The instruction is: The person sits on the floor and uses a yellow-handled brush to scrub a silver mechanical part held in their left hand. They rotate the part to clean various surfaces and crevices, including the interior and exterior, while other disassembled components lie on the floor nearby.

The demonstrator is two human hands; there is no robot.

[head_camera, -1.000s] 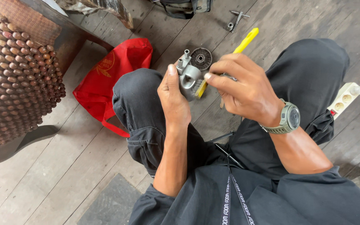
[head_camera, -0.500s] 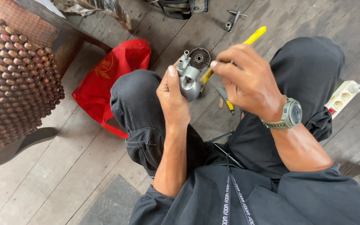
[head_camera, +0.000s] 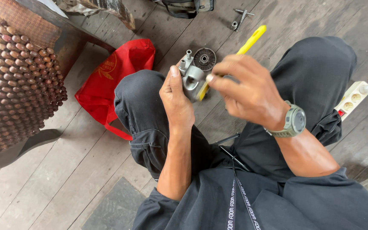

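Sitting cross-legged on a wooden plank floor (head_camera: pixel 107 170), knees up in black trousers. Left hand (head_camera: pixel 177 100) wrapped round a grey metal part (head_camera: pixel 192 76), thumb lying up its side, fingers curled behind it, so properly closed on the thing. Part held up just above the left knee, roughly between both knees, with a round ribbed pulley (head_camera: pixel 204 58) at its top end and two little posts sticking up beside that. Right hand (head_camera: pixel 248 91) a bit blurred, fingers bunched and pinching a yellow-handled tool (head_camera: pixel 252 39), handle poking up and away past the knuckles, yellow also showing low down right against the metal part. Can't tell what sort of tip on it, hidden behind the hand. Grey wristwatch (head_camera: pixel 294 121) on the right wrist. Red bag (head_camera: pixel 116 76) on the floor just beside the left knee, beaded seat cover (head_camera: pixel 13 76) over at the far left, white power strip (head_camera: pixel 354 97) by the right knee, small metal bits (head_camera: pixel 241 18) lying up top, well apart from the hands.
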